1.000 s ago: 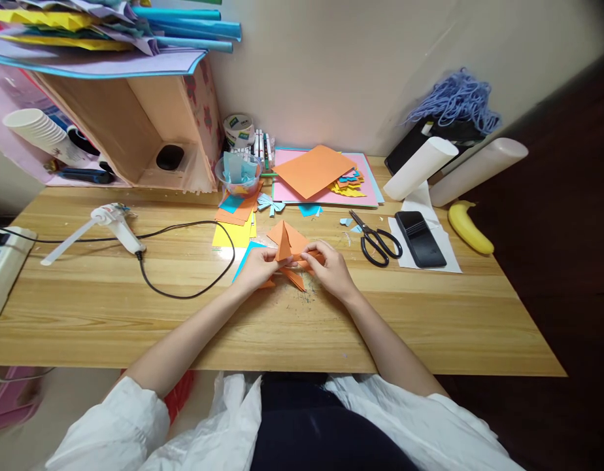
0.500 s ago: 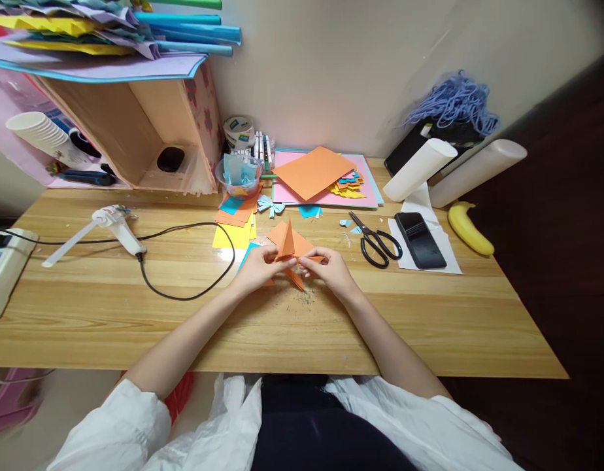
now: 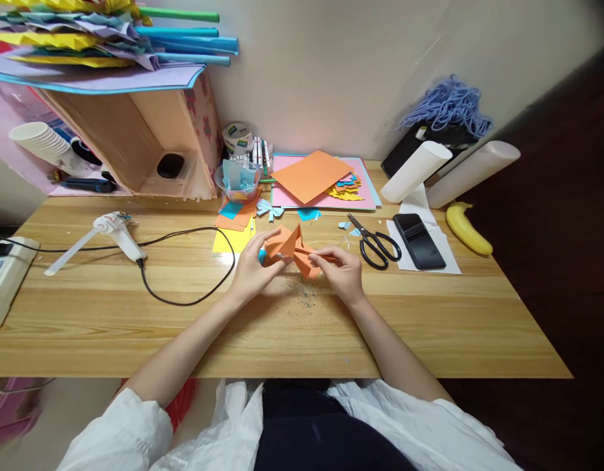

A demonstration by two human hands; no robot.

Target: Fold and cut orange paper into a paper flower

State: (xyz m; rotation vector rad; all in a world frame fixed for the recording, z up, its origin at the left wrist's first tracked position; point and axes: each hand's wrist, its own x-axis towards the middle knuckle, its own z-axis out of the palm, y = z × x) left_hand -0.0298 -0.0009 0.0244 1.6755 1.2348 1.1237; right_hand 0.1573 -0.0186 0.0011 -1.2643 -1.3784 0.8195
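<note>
Between my two hands, a little above the wooden table [image 3: 302, 340], is a folded orange paper [image 3: 302, 252] with pointed flaps. My right hand [image 3: 342, 268] pinches its right side between thumb and fingers. On the other side my left hand [image 3: 255, 268] is curved around the left flap, thumb below and fingers above, gripping it. Behind the folded piece, more orange paper and a bit of blue paper show in part. Small dark scraps [image 3: 306, 297] are scattered on the wood just below.
Black-handled scissors [image 3: 375, 242], a phone [image 3: 419, 241] and a banana [image 3: 467, 227] lie to the right. At left is a hot glue gun [image 3: 119, 237] with its looping cord [image 3: 184, 303]. Behind stand a plastic cup [image 3: 237, 180], stacked coloured paper [image 3: 312, 176] and an open box [image 3: 204, 137].
The folded orange paper has turned, and its tall point now leans rather than standing upright. My left hand has opened wider around it; my right hand has shifted slightly right.
</note>
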